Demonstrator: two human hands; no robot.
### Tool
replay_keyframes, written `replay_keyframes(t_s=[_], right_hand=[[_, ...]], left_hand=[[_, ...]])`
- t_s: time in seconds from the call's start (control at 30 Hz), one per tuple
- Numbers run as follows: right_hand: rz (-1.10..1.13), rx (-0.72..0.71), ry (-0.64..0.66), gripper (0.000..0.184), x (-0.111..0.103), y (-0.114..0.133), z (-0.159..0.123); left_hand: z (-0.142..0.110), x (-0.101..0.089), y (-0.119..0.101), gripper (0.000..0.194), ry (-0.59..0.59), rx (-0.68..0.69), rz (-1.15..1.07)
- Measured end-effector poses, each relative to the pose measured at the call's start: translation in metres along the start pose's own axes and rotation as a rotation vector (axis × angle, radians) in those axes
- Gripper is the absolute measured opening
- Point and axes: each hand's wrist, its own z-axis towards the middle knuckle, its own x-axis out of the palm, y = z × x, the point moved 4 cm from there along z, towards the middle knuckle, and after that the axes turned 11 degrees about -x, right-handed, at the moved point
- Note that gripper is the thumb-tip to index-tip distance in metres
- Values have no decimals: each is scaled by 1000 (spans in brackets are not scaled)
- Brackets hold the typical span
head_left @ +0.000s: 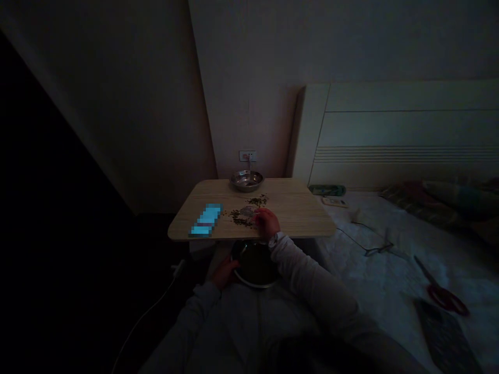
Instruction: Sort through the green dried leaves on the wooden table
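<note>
In the dim head view my left hand (225,272) grips the left rim of a dark round bowl (255,284) with a shiny edge, held below the table's front edge. My right hand (267,223) is over the front of the small wooden table (300,213). Its fingers are pinched together; what is between them is too dark to make out. Beside the fingertips lie scattered small greenish-brown grains (238,218) and a pale, crumpled-looking patch (248,210). Another loose cluster of grains (258,200) lies farther back. A metal bowl (247,182) stands at the table's far edge.
A phone (206,220) with a lit, blurred screen lies at the table's left. On the bed at right are red-handled scissors (446,298), a dark patterned flat object (446,335), a pale remote (334,202) and a cable (374,251). A white power strip (179,268) hangs at lower left.
</note>
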Motion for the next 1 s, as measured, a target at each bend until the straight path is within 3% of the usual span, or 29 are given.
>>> replay_keyframes(t_s=[0.1,0.37,0.67,1.0], right_hand=[[-51,-50,57,23,-4,4,3],[-343,-99,89,23,-46,24,11],[-442,-112,148,18,-47,27,9],[-449,-113,220,20,-46,26,8]], left_hand=[[-3,-5,0,32,-29,-4,13],[-9,-9,-1,24,-80,21,-6],[-1,-15,2,35,-21,56,-10],[2,-20,4,33,-50,54,23]])
